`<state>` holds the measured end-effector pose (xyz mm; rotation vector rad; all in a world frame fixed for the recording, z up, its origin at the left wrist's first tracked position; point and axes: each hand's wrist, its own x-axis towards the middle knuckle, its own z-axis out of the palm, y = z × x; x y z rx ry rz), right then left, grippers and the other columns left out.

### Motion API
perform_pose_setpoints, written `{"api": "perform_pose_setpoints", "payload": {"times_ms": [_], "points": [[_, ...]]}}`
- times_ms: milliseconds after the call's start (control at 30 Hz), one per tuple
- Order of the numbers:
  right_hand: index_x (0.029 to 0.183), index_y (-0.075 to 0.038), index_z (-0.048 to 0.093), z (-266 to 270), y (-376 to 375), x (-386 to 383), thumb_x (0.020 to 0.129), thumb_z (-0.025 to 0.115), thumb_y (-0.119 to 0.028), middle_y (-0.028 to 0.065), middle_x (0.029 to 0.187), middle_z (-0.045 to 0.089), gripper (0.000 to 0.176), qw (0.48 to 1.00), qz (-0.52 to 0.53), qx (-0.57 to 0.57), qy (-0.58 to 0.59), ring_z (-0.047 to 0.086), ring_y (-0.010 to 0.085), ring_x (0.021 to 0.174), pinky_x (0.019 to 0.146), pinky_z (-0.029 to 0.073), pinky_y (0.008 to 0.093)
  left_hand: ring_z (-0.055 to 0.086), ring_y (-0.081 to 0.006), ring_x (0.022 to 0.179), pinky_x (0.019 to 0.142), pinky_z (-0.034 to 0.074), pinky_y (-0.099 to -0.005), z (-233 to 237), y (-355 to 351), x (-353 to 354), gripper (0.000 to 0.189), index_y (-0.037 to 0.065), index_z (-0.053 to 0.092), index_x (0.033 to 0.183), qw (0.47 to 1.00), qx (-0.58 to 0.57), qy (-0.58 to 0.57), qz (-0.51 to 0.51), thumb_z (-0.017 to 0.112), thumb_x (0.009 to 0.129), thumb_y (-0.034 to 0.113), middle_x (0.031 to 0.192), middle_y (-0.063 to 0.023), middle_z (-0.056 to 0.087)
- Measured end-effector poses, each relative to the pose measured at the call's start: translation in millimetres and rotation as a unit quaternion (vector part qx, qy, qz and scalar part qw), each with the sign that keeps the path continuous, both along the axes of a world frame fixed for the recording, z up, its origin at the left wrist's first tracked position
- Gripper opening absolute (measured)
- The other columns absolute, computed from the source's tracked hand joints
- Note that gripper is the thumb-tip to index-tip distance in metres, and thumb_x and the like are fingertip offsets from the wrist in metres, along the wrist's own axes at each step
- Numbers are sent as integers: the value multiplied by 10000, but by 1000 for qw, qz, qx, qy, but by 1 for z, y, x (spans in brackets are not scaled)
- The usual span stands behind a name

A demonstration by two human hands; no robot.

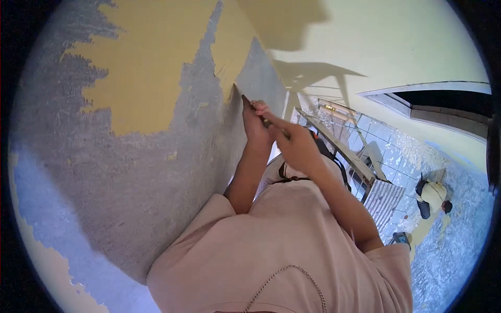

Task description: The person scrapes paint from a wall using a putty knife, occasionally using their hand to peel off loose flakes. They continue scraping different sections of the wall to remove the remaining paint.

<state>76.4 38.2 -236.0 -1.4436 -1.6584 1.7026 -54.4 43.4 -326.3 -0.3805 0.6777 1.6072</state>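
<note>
Hand tool [244,99]: slanting up from the hands, its tip meeting or nearly meeting the wall [151,172] beside yellow paint [141,68]; exact contact cannot be told. Left hand [254,126] is closing around the tool's forward part; right hand [296,147] is gripping its rear end. Paint is ending in ragged edges against bare grey surface. To the right, a wooden frame [339,148] is standing near a corrugated sheet [383,201]; beyond, another person [433,194] is bending low.
</note>
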Motion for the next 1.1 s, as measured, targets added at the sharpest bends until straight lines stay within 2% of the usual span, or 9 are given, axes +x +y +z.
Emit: {"api": "perform_pose_setpoints", "payload": {"times_ms": [200, 267, 333, 400, 467, 567, 700, 867, 1100], "points": [[1159, -96, 543, -10, -10, -5, 848, 465, -145, 150, 542, 481, 324, 989, -33, 128, 72, 409, 154, 460, 486, 370, 294, 347, -37, 419, 396, 323, -160, 15, 0, 3, 348, 156, 382, 598, 999, -10, 39, -29, 443, 902, 313, 495, 40, 343], [1155, -88, 541, 15, 2, 4, 836, 485, -135, 257, 743, 572, 327, 999, 3, -47, -6, 596, 253, 630, 633, 442, 317, 334, -39, 403, 367, 302, -173, 1, 2, 5, 352, 163, 380, 586, 999, -8, 31, 13, 469, 889, 318, 484, 42, 346], [1157, -85, 540, 12, -10, -2, 835, 489, -135, 259, 748, 572, 329, 999, 10, -27, -25, 606, 251, 652, 640, 444, 314, 327, -49, 392, 351, 276, -193, 21, 2, 1, 334, 164, 389, 594, 999, -30, -38, 13, 468, 889, 301, 486, 40, 358], [1168, -90, 532, -4, -24, -16, 845, 480, -162, 170, 568, 509, 335, 992, -51, 104, 57, 497, 168, 493, 519, 403, 296, 334, -58, 394, 360, 264, -211, 9, 0, -10, 331, 163, 398, 604, 997, -33, -66, -1, 448, 901, 299, 488, 40, 361], [1174, -94, 527, -16, -17, -19, 854, 459, -178, 153, 548, 489, 338, 982, -68, 166, 57, 448, 172, 454, 498, 390, 309, 338, -56, 402, 370, 275, -208, -2, 6, -6, 344, 162, 398, 607, 971, 21, 228, -69, 418, 917, 310, 494, 47, 359], [1190, -97, 516, 0, 8, -10, 863, 438, -168, 142, 585, 516, 344, 998, -25, 59, 25, 496, 151, 511, 534, 402, 292, 331, -47, 418, 392, 275, -197, 2, 21, 1, 355, 167, 384, 606, 978, -5, 202, -44, 401, 923, 326, 496, 57, 347], [1200, -105, 510, 1, -32, 4, 876, 444, -178, 92, 503, 430, 338, 987, -10, 136, 88, 411, 102, 470, 482, 367, 271, 345, -49, 431, 398, 296, -176, 30, -28, 7, 352, 149, 383, 621, 997, 3, 82, 9, 453, 906, 344, 520, 39, 363], [1196, -100, 515, 18, -35, 2, 869, 466, -139, 147, 568, 506, 332, 997, -16, -44, 60, 446, 101, 500, 524, 392, 268, 391, -50, 452, 402, 349, -154, 30, -32, 2, 312, 123, 427, 679, 999, -32, 16, 29, 516, 873, 352, 546, 22, 395], [1193, -56, 499, 15, -44, -1, 867, 464, -118, 200, 664, 570, 334, 998, -9, 43, 36, 467, 122, 527, 552, 409, 280, 404, -47, 464, 392, 359, -158, 28, -31, 3, 283, 126, 451, 713, 999, -16, -26, 22, 495, 881, 349, 570, 28, 411]]}}
